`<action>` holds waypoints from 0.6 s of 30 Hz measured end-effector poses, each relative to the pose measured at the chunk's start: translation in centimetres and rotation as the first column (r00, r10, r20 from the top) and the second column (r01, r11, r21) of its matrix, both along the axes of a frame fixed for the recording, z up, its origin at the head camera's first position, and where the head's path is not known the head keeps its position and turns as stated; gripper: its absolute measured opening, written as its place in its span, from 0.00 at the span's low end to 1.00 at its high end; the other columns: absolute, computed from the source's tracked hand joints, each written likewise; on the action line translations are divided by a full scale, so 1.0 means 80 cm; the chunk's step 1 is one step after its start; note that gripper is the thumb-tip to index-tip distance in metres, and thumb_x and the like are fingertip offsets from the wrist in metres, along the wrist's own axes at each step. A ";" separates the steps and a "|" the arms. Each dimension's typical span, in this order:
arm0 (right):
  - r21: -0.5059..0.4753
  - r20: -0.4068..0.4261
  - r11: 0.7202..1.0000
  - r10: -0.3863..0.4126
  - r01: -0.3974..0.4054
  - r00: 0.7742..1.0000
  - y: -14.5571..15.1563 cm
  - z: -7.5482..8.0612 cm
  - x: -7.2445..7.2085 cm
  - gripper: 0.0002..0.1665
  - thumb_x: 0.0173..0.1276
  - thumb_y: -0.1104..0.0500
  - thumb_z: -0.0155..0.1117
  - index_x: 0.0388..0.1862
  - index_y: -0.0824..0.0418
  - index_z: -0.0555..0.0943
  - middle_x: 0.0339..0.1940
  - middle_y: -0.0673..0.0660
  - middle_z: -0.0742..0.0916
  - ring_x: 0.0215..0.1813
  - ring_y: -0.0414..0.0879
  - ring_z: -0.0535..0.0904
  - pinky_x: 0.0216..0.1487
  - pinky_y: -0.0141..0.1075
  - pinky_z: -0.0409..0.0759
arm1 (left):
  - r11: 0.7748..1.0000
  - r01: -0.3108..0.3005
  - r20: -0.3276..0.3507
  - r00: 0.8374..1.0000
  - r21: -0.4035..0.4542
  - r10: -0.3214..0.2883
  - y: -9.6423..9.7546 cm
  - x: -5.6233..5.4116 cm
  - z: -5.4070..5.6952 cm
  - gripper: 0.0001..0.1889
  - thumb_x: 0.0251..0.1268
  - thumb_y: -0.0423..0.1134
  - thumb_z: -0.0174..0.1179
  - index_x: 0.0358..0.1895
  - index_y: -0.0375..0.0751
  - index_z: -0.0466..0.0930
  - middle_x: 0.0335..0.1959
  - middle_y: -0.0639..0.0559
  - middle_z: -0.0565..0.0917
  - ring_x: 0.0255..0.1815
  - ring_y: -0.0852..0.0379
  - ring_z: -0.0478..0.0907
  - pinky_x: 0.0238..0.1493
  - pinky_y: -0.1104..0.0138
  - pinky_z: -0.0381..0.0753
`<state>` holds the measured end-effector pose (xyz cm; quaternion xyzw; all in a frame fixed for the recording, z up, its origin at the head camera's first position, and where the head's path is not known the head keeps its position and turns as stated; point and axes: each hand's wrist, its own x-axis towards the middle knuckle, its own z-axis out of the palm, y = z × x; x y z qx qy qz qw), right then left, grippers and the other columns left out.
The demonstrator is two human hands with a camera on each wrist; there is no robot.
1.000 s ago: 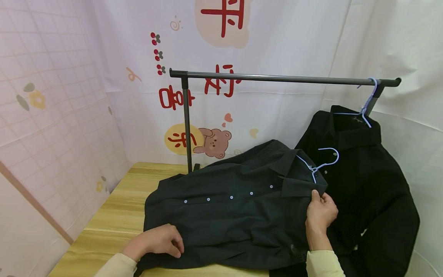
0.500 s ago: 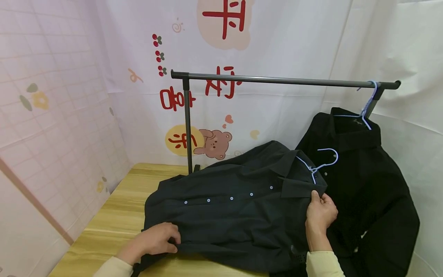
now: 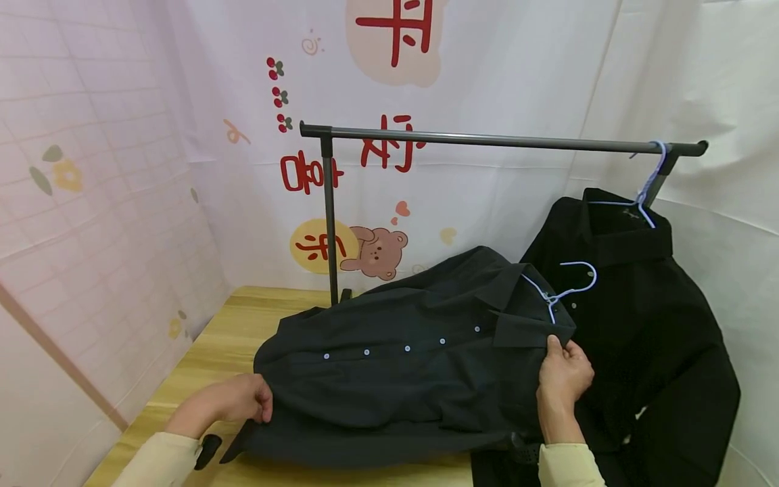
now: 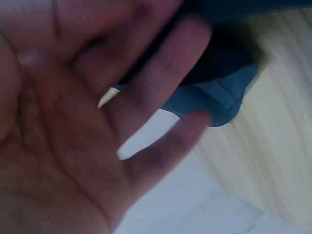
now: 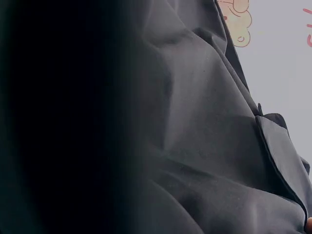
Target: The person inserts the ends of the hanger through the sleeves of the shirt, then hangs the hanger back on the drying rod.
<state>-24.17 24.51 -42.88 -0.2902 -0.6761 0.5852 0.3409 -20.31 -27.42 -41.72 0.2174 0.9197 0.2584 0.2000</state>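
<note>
A black button-up shirt (image 3: pixel 389 385) lies front up across the wooden table, collar to the right and hem to the left. From its collar sticks the hook of a light-blue hanger (image 3: pixel 575 289). My left hand (image 3: pixel 239 398) pinches the shirt's edge at the lower left, and the near side of the cloth hangs slightly raised. Close up in the left wrist view, that hand's curled fingers (image 4: pixel 165 63) cover much of the cloth. My right hand (image 3: pixel 564 372) grips the shirt just below the collar, thumb on top. Grey-looking shirt fabric (image 5: pixel 209 107) fills most of the right wrist view.
Behind the shirt stands a dark metal clothes rack (image 3: pixel 475 139). A second black shirt (image 3: pixel 663 318) hangs at its right end on a blue hanger (image 3: pixel 646 182). Wooden tabletop (image 3: pixel 201 365) shows at the left, and printed white cloth (image 3: pixel 511 67) lines the back.
My left hand has gone from lying on the shirt to pinching its edge, moving left and drawing the near side out and up. The right hand has stayed at the collar.
</note>
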 end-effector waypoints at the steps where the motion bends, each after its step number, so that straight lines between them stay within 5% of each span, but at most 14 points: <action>1: 0.005 -0.001 1.000 0.001 -0.001 1.000 -0.001 0.000 0.000 0.19 0.73 0.54 0.62 0.51 0.70 0.83 0.21 0.35 0.78 0.28 0.32 0.73 0.37 0.33 0.70 | 1.000 -0.008 -0.030 1.000 -0.017 0.008 0.001 -0.003 0.000 0.14 0.56 0.20 0.56 0.25 0.44 0.83 0.27 0.57 0.79 0.26 0.59 0.70 0.29 0.65 0.71; 6: 0.004 -0.001 1.000 0.018 -0.018 1.000 -0.002 0.002 0.002 0.19 0.74 0.54 0.61 0.51 0.69 0.83 0.22 0.35 0.79 0.30 0.33 0.74 0.38 0.32 0.70 | 0.998 -0.049 -0.235 0.971 -0.025 0.042 0.010 -0.038 0.003 0.10 0.60 0.23 0.57 0.28 0.43 0.82 0.26 0.57 0.78 0.26 0.59 0.71 0.30 0.63 0.74; 10: 0.014 -0.003 1.000 0.022 -0.022 1.000 -0.003 0.002 0.002 0.20 0.74 0.53 0.61 0.52 0.69 0.83 0.23 0.36 0.79 0.30 0.32 0.73 0.37 0.31 0.70 | 0.983 -0.171 -0.345 0.928 -0.069 0.137 0.022 -0.078 -0.005 0.10 0.66 0.31 0.61 0.48 0.34 0.82 0.43 0.41 0.83 0.43 0.42 0.80 0.46 0.50 0.78; 14: 0.021 -0.004 0.999 0.037 -0.037 0.999 -0.003 0.002 0.002 0.21 0.75 0.53 0.60 0.54 0.68 0.83 0.24 0.36 0.78 0.30 0.32 0.74 0.38 0.31 0.71 | 0.953 -0.273 -0.370 0.905 -0.132 0.208 0.030 -0.111 -0.029 0.34 0.67 0.41 0.63 0.70 0.25 0.63 0.64 0.27 0.71 0.64 0.28 0.68 0.62 0.37 0.64; 16: 0.022 -0.007 0.999 0.040 -0.040 0.999 -0.003 0.002 0.002 0.21 0.75 0.53 0.60 0.54 0.69 0.83 0.24 0.35 0.79 0.30 0.32 0.74 0.38 0.31 0.71 | 0.945 -0.293 -0.359 0.906 -0.149 0.224 0.034 -0.121 -0.040 0.38 0.67 0.42 0.64 0.73 0.26 0.59 0.65 0.27 0.71 0.65 0.28 0.67 0.63 0.35 0.60; 18: 0.013 -0.012 0.999 0.040 -0.040 0.999 -0.003 0.003 0.002 0.21 0.75 0.53 0.60 0.54 0.69 0.83 0.24 0.34 0.78 0.31 0.33 0.75 0.39 0.31 0.71 | 0.951 -0.270 -0.362 0.910 -0.151 0.201 0.042 -0.125 -0.048 0.33 0.65 0.38 0.66 0.70 0.29 0.65 0.61 0.30 0.76 0.62 0.31 0.71 0.62 0.37 0.63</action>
